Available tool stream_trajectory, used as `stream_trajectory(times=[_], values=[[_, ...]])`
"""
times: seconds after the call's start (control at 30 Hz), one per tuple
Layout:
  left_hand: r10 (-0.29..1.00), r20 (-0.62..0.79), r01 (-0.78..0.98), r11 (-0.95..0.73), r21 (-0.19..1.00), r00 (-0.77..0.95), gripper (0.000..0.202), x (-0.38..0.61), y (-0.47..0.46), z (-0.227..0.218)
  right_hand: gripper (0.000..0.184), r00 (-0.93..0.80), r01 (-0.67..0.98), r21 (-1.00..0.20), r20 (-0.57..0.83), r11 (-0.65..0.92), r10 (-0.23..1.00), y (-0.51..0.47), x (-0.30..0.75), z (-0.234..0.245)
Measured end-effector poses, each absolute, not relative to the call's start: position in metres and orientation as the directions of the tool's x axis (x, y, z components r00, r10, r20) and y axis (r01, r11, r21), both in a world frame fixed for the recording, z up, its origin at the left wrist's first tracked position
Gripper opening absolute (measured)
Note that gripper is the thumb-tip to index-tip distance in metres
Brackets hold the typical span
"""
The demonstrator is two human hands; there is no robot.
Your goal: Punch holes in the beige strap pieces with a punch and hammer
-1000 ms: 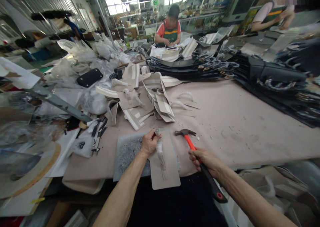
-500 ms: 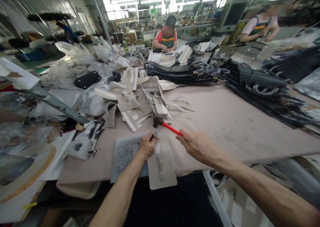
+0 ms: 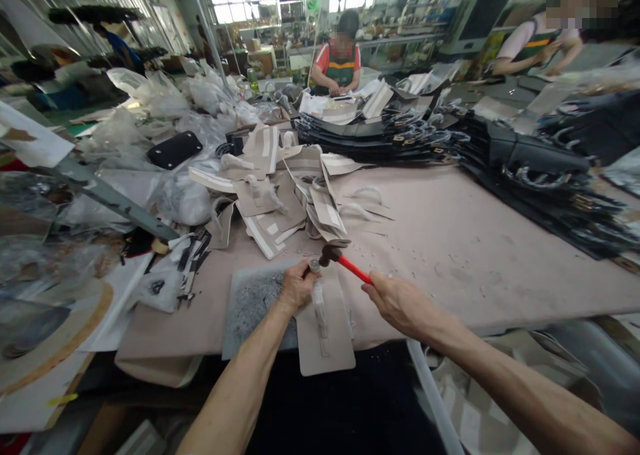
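Observation:
My right hand (image 3: pixel 399 303) is closed around the red handle of a claw hammer (image 3: pixel 353 268). The hammer's dark head is just right of a round-topped metal punch (image 3: pixel 314 265), which my left hand (image 3: pixel 299 284) grips upright between thumb and fingers. Beneath the punch lies a beige panel (image 3: pixel 330 338) with a plastic-wrapped handle (image 3: pixel 320 308) along its middle. The panel's near end juts past the table edge. Under its left side is a worn grey board (image 3: pixel 240 315). My fingers hide the punch's lower tip.
Beige panels (image 3: pixel 270 205) with wrapped handles are heaped beyond my hands. Stacks of black bag pieces (image 3: pixel 530 168) lie at the back and right. Plastic bags (image 3: pixel 185 198) and a slanted metal post (image 3: pixel 110 198) stand left. Two people (image 3: pixel 336 65) work across the table.
The hammer head has moved slightly right and turned, its claw now showing beside the punch. My left hand still holds the punch on the panel. The view has shifted a little.

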State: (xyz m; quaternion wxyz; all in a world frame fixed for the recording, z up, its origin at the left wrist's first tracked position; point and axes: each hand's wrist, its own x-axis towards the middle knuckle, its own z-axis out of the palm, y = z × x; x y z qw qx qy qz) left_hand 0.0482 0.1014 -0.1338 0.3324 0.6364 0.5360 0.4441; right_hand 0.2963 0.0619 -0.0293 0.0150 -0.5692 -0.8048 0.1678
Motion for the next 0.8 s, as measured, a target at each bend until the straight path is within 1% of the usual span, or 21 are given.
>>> stream_trajectory(times=[0.07,0.1,0.13,0.17,0.2,0.23,0.27,0.3,0.37,0.4,0.43,0.5,0.57,0.63,0.67,0.73,0.8], values=[[0.979,0.201,0.381,-0.195,0.904,0.025,0.020,0.048,0.102,-0.134,0.027,-0.281,0.922,-0.337,-0.237,0.192,0.930,0.061,0.307,-0.046],[0.981,0.194,0.375,-0.189,0.908,0.024,0.020,0.048,0.102,-0.134,0.028,-0.240,0.933,-0.327,-0.266,0.147,0.933,0.059,0.312,-0.057],[0.982,0.188,0.366,-0.183,0.913,0.022,0.020,0.048,0.102,-0.134,0.029,-0.199,0.950,-0.290,-0.278,0.115,0.940,0.058,0.315,-0.067],[0.983,0.184,0.355,-0.179,0.918,0.021,0.021,0.048,0.102,-0.134,0.027,-0.160,0.967,-0.236,-0.260,0.098,0.952,0.056,0.317,-0.075],[0.983,0.182,0.343,-0.177,0.922,0.020,0.021,0.047,0.103,-0.134,0.025,-0.138,0.978,-0.185,-0.209,0.099,0.968,0.053,0.316,-0.082],[0.983,0.181,0.335,-0.177,0.926,0.019,0.020,0.047,0.103,-0.134,0.025,-0.146,0.980,-0.157,-0.132,0.125,0.981,0.051,0.312,-0.086],[0.983,0.181,0.327,-0.178,0.928,0.020,0.020,0.047,0.103,-0.134,0.028,-0.186,0.971,-0.161,-0.039,0.178,0.982,0.048,0.305,-0.086],[0.983,0.181,0.321,-0.178,0.930,0.019,0.019,0.047,0.103,-0.134,0.035,-0.257,0.945,-0.194,0.048,0.262,0.965,0.045,0.295,-0.085],[0.984,0.176,0.312,-0.171,0.935,0.012,0.018,0.047,0.102,-0.134,0.044,-0.473,0.818,-0.287,0.159,0.499,0.867,0.042,0.269,-0.076],[0.986,0.167,0.309,-0.161,0.937,0.005,0.018,0.047,0.103,-0.133,0.043,-0.582,0.728,-0.320,0.178,0.606,0.793,0.040,0.255,-0.071],[0.988,0.152,0.305,-0.143,0.942,-0.005,0.018,0.047,0.103,-0.133,0.039,-0.675,0.644,-0.336,0.175,0.688,0.717,0.040,0.241,-0.067],[0.994,0.101,0.283,-0.086,0.955,-0.039,0.018,0.048,0.104,-0.133,0.027,-0.788,0.542,-0.317,0.129,0.778,0.602,0.040,0.218,-0.063],[0.995,0.049,0.238,-0.026,0.971,-0.088,0.018,0.049,0.107,-0.132,0.018,-0.826,0.520,-0.259,0.093,0.814,0.557,0.041,0.203,-0.063],[0.991,0.017,0.185,0.008,0.983,-0.133,0.021,0.050,0.110,-0.131,0.021,-0.848,0.495,-0.228,0.086,0.839,0.523,0.043,0.196,-0.064],[0.990,0.010,0.165,0.014,0.986,-0.143,0.022,0.050,0.111,-0.130,0.025,-0.855,0.479,-0.240,0.091,0.844,0.511,0.044,0.196,-0.064],[0.991,0.004,0.144,0.016,0.989,-0.137,0.023,0.049,0.113,-0.129,0.035,-0.864,0.447,-0.307,0.095,0.840,0.494,0.048,0.199,-0.061],[0.991,-0.001,0.129,0.018,0.991,-0.131,0.023,0.049,0.113,-0.129,0.037,-0.876,0.422,-0.359,0.075,0.833,0.476,0.053,0.207,-0.056]])
